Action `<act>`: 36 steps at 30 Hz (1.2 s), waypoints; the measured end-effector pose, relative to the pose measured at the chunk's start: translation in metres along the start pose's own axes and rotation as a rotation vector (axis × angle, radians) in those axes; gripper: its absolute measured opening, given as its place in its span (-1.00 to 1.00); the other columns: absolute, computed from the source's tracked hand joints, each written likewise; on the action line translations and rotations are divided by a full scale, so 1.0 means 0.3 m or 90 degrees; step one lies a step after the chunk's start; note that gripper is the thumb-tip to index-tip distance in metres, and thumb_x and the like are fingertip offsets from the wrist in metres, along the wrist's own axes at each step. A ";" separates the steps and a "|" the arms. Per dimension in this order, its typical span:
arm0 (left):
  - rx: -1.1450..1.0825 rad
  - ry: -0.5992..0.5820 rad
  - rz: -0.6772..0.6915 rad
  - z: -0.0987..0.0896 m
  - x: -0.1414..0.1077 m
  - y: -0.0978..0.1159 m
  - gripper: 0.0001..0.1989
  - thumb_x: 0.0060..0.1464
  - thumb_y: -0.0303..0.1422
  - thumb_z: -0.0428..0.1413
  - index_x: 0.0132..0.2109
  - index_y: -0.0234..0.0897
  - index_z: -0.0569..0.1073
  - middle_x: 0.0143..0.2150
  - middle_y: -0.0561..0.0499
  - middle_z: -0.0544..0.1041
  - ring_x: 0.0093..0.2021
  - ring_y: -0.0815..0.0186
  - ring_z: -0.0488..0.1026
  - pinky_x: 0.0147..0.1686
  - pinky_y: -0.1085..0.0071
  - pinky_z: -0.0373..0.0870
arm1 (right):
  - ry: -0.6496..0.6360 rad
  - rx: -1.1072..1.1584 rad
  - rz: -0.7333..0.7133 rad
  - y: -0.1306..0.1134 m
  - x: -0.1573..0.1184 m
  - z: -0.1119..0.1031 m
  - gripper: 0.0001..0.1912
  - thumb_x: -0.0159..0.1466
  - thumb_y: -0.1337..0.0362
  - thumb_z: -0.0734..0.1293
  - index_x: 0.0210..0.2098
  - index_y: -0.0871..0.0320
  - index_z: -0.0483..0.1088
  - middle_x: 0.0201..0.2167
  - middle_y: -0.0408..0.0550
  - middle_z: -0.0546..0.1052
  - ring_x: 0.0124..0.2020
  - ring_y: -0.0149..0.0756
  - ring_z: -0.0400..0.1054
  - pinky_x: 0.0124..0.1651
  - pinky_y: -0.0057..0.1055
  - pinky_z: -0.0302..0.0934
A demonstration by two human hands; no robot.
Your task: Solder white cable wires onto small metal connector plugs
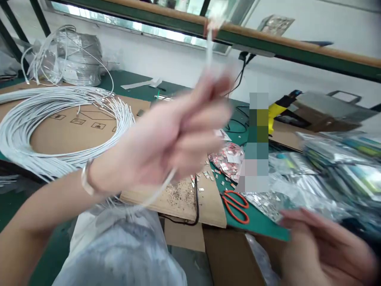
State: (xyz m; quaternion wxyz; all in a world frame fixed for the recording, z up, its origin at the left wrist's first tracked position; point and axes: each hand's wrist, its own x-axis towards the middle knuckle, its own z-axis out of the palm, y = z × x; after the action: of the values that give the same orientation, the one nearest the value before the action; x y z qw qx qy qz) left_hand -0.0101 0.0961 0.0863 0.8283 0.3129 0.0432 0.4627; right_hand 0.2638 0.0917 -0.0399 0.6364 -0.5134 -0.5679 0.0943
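My left hand (pixel 184 131), smeared by motion, is raised over the bench with its fingers closed on a thin white cable (pixel 159 192). One end of the cable stands up above the fingers and ends in a blurred pale tip. Below the hand, the rest runs down toward my lap. At the lower right is my right hand (pixel 327 250), also blurred, its fingers loosely stretched and nothing visible in them. It is closest to the clear plastic bags on the bench. Orange-handled scissors (pixel 236 206) lie between the hands on the green bench edge.
A large coil of white cables (pixel 18 135) lies on cardboard at the left, with a plastic-wrapped cable bundle (pixel 79 59) behind it. Small connector pieces (pixel 205 174) are scattered near a bag of red-and-white parts (pixel 228 159). A yellow-and-black tool (pixel 278 109) stands farther back. A shelf beam (pixel 178 24) crosses above.
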 end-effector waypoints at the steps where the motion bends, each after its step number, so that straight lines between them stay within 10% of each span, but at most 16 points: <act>1: -0.015 0.020 -0.083 -0.043 -0.060 -0.073 -0.68 0.26 -0.21 -0.14 -0.39 -0.29 0.26 -0.59 0.15 -0.08 -0.69 0.58 -0.17 -0.73 0.65 -0.23 | -0.087 0.018 -0.019 -0.017 -0.035 0.016 -0.78 0.17 0.37 0.35 -0.17 0.10 0.45 -0.35 0.00 0.46 -0.39 -0.35 0.35 -0.32 -0.43 0.25; 5: 0.265 0.090 -0.375 -0.218 -0.289 -0.299 -0.63 0.23 -0.08 -0.13 -0.28 -0.33 0.27 -0.66 0.17 0.00 -0.68 0.52 -0.09 -0.69 0.55 -0.13 | -0.567 0.170 0.085 -0.048 -0.133 0.093 -0.67 0.30 0.32 0.23 0.06 0.07 0.30 -0.32 -0.04 0.47 -0.41 -0.43 0.34 -0.37 -0.55 0.25; 8: 0.534 0.094 -0.482 -0.278 -0.382 -0.354 -0.52 0.24 -0.02 -0.24 -0.21 -0.35 0.33 -0.53 0.09 0.10 -0.54 0.48 0.04 -0.52 0.54 0.04 | -0.700 0.323 0.252 -0.046 -0.173 0.138 -0.61 0.33 0.19 0.21 0.12 0.16 0.24 -0.36 -0.02 0.43 -0.43 -0.45 0.28 -0.35 -0.52 0.21; 16: 0.689 0.127 -0.513 -0.286 -0.430 -0.356 -0.49 0.25 -0.02 -0.30 -0.13 -0.26 0.39 -0.44 0.06 0.23 -0.43 0.44 0.17 -0.34 0.54 0.17 | -0.725 0.346 0.386 -0.056 -0.254 0.166 -0.82 0.19 0.25 0.36 -0.24 0.21 0.45 -0.47 -0.05 0.43 -0.45 -0.45 0.26 -0.40 -0.53 0.14; 22: 0.501 0.261 -0.302 -0.323 -0.361 -0.408 -0.60 0.18 -0.08 -0.06 -0.05 -0.35 0.25 -0.43 0.06 0.30 -0.57 0.52 0.16 -0.59 0.57 0.11 | -0.693 0.312 0.390 -0.072 -0.253 0.188 -0.80 0.18 0.23 0.36 -0.28 0.25 0.44 -0.50 -0.03 0.45 -0.49 -0.44 0.30 -0.46 -0.54 0.18; 26: 0.643 0.314 -0.220 -0.342 -0.316 -0.387 -0.66 0.14 -0.15 0.01 -0.17 -0.40 0.38 -0.47 0.05 0.25 -0.49 0.48 0.14 -0.52 0.54 0.09 | -0.658 0.353 0.458 -0.068 -0.234 0.215 -0.81 0.14 0.26 0.40 -0.31 0.27 0.41 -0.51 -0.06 0.46 -0.52 -0.49 0.32 -0.46 -0.60 0.26; 36: 0.854 0.228 -0.293 -0.407 -0.182 -0.237 -0.69 0.19 -0.18 -0.06 -0.24 -0.33 0.42 -0.50 0.08 0.30 -0.49 0.48 0.17 -0.53 0.55 0.07 | -0.729 0.384 0.675 0.006 -0.102 0.337 -0.67 0.02 0.20 0.47 -0.35 0.32 0.39 -0.51 -0.05 0.50 -0.52 -0.52 0.39 -0.44 -0.66 0.34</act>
State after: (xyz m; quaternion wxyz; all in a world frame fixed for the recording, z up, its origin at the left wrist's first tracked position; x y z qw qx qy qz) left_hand -0.0325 0.0844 -0.0632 0.5149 0.6555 0.5170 0.1947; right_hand 0.1713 0.1264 -0.0777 0.2311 -0.3930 -0.4368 0.7755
